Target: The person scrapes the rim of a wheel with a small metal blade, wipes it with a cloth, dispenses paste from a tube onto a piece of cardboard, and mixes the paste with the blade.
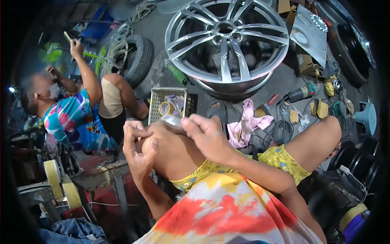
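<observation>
My right hand point(206, 136) is closed in a pinch at the edge of a small whitish, translucent piece point(171, 119), blurred and of a kind I cannot make out. On the other side of it, over my bare knee, is my left hand point(140, 148). Its fingers are curled in and the thumb points up; what they hold, if anything, is hidden. Just beyond the hands stands a plastic basket point(152, 106) with a yellow tape roll point(166, 108) inside. A silver alloy wheel rim point(226, 61) lies face up on the floor ahead.
A co-worker in a bright patterned shirt point(75, 118) sits at the left with one arm raised. To the right are a pink cloth point(248, 124), an angle grinder point(300, 92) and cables. A tyre point(142, 61), a stool point(367, 118) and tape rolls on a rack point(53, 174) surround me.
</observation>
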A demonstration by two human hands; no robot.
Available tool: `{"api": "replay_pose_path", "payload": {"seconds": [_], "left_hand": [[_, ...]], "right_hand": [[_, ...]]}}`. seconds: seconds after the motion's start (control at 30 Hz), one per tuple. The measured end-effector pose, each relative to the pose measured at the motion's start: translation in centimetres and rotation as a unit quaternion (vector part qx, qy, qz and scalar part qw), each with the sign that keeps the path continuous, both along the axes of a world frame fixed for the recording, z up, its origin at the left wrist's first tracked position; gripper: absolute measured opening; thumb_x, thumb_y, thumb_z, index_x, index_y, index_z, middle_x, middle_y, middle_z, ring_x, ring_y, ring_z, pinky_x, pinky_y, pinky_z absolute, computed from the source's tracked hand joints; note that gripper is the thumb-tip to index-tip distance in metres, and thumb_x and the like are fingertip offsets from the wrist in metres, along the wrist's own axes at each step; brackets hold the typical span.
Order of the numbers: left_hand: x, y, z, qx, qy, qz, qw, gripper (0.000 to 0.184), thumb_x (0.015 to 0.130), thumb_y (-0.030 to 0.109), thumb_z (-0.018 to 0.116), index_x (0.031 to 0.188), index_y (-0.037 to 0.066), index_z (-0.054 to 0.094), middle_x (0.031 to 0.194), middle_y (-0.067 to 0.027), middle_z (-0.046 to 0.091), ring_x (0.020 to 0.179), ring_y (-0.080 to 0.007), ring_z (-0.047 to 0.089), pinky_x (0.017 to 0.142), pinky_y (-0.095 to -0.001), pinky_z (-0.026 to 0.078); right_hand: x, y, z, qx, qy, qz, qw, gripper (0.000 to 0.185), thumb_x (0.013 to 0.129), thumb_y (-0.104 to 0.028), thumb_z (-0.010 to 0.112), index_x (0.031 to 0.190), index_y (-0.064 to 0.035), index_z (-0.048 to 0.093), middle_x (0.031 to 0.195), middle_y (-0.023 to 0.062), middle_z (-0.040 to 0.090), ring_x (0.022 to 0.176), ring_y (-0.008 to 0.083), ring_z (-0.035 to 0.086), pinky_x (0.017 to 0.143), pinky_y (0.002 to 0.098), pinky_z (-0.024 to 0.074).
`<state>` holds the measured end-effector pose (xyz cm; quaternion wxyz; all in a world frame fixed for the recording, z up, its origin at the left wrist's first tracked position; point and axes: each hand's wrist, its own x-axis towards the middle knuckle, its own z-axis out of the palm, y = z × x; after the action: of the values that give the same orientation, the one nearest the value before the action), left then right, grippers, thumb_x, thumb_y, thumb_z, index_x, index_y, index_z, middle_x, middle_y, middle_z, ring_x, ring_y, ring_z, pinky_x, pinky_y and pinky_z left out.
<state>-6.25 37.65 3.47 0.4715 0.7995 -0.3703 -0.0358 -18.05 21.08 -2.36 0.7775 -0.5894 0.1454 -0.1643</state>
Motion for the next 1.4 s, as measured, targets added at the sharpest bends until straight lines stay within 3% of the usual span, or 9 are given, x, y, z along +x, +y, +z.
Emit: {"api": "replay_pose_path", "payload": {"seconds": [0.37, 0.47, 0.57, 0.7, 0.77, 0.87, 1.03, 1.23, 1.4], "left_hand": [[5.1, -3.5, -0.8, 0.196, -0.019, -0.159, 0.967, 0.027, 0.082, 0.012, 0.055, 0.097, 0.0, 0.074, 0.1, -0.0142, 0.074, 0.096, -0.0277, 0.066, 0.092, -0.0363, 0.049], [9.4, -5.0, -2.9, 0.296, 0.168, -0.215, 0.916, 0.033, 0.088, 0.015, 0.051, 0.101, -0.005, 0.074, 0.105, -0.0162, 0.075, 0.098, -0.0255, 0.069, 0.098, -0.035, 0.049], [12.5, -6.4, -4.5, 0.214, 0.379, -0.32, 0.841, 0.038, 0.095, 0.016, 0.052, 0.118, -0.009, 0.068, 0.11, -0.0167, 0.074, 0.104, -0.0234, 0.068, 0.1, -0.035, 0.048], [12.7, -7.5, -5.1, 0.21, 0.397, -0.269, 0.852, 0.043, 0.1, 0.025, 0.054, 0.128, -0.007, 0.063, 0.107, -0.0162, 0.073, 0.102, -0.023, 0.068, 0.097, -0.0342, 0.05], [11.9, -8.6, -3.7, 0.236, 0.342, -0.245, 0.876, 0.043, 0.099, 0.029, 0.057, 0.123, -0.006, 0.066, 0.098, -0.016, 0.074, 0.098, -0.0228, 0.069, 0.093, -0.0342, 0.052], [11.9, -10.2, -3.1, 0.367, 0.011, -0.244, 0.898, 0.037, 0.094, 0.03, 0.063, 0.108, -0.003, 0.072, 0.098, -0.024, 0.072, 0.092, -0.0338, 0.071, 0.087, -0.0407, 0.054], [6.9, -14.4, -0.3, 0.331, -0.057, -0.313, 0.888, 0.032, 0.09, 0.026, 0.066, 0.105, -0.001, 0.072, 0.103, -0.0243, 0.07, 0.095, -0.0395, 0.068, 0.089, -0.0444, 0.053], [-2.1, -17.4, -7.0, 0.473, 0.005, -0.561, 0.679, 0.033, 0.094, 0.029, 0.062, 0.107, 0.0, 0.069, 0.109, -0.0194, 0.069, 0.1, -0.0391, 0.067, 0.094, -0.0464, 0.051], [-4.1, -16.6, -9.8, 0.496, -0.116, -0.546, 0.665, 0.032, 0.093, 0.029, 0.061, 0.1, -0.001, 0.068, 0.102, -0.0209, 0.068, 0.095, -0.0352, 0.069, 0.085, -0.0457, 0.053]], "right_hand": [[-4.5, -5.0, -0.3, 0.067, 0.034, -0.094, 0.993, 0.045, 0.106, -0.038, 0.051, 0.077, -0.0038, 0.055, 0.066, -0.0041, 0.044, 0.063, 0.005, 0.038, 0.057, 0.0256, 0.0329], [-6.0, -5.8, -0.3, 0.102, 0.044, -0.115, 0.987, 0.042, 0.106, -0.037, 0.052, 0.078, -0.0064, 0.055, 0.066, -0.007, 0.042, 0.06, 0.0022, 0.035, 0.053, 0.0224, 0.0294], [-8.0, -7.1, -1.5, 0.143, 0.063, -0.169, 0.973, 0.035, 0.106, -0.037, 0.053, 0.084, -0.0098, 0.057, 0.061, -0.0117, 0.038, 0.049, -0.0013, 0.031, 0.044, 0.0204, 0.0221], [-11.7, -10.2, -1.5, 0.158, 0.09, -0.246, 0.952, 0.032, 0.105, -0.038, 0.055, 0.089, -0.0107, 0.057, 0.06, -0.0116, 0.036, 0.048, -0.001, 0.03, 0.044, 0.0192, 0.0231], [-12.9, -12.2, -0.8, 0.122, 0.116, -0.303, 0.938, 0.032, 0.104, -0.039, 0.056, 0.089, -0.0107, 0.057, 0.059, -0.0112, 0.035, 0.047, -0.0003, 0.029, 0.044, 0.0192, 0.0241], [-14.8, -16.1, 0.1, 0.067, 0.098, -0.338, 0.934, 0.033, 0.104, -0.038, 0.055, 0.091, -0.008, 0.057, 0.06, -0.0098, 0.035, 0.048, 0.0004, 0.03, 0.044, 0.0201, 0.0251], [-15.0, -21.9, 3.7, -0.049, 0.06, -0.349, 0.934, 0.031, 0.106, -0.032, 0.053, 0.105, -0.002, 0.06, 0.068, -0.0063, 0.039, 0.055, 0.0014, 0.033, 0.051, 0.0187, 0.0269], [-15.3, -26.1, 3.6, -0.202, 0.069, -0.345, 0.914, 0.032, 0.108, -0.025, 0.05, 0.124, 0.0004, 0.06, 0.076, -0.0045, 0.044, 0.061, 0.0014, 0.035, 0.056, 0.0182, 0.029], [-17.5, -27.7, -0.6, -0.266, 0.188, -0.357, 0.875, 0.032, 0.108, -0.026, 0.051, 0.124, -0.0008, 0.062, 0.074, -0.0056, 0.045, 0.062, 0.0007, 0.035, 0.055, 0.0184, 0.0279]]}}
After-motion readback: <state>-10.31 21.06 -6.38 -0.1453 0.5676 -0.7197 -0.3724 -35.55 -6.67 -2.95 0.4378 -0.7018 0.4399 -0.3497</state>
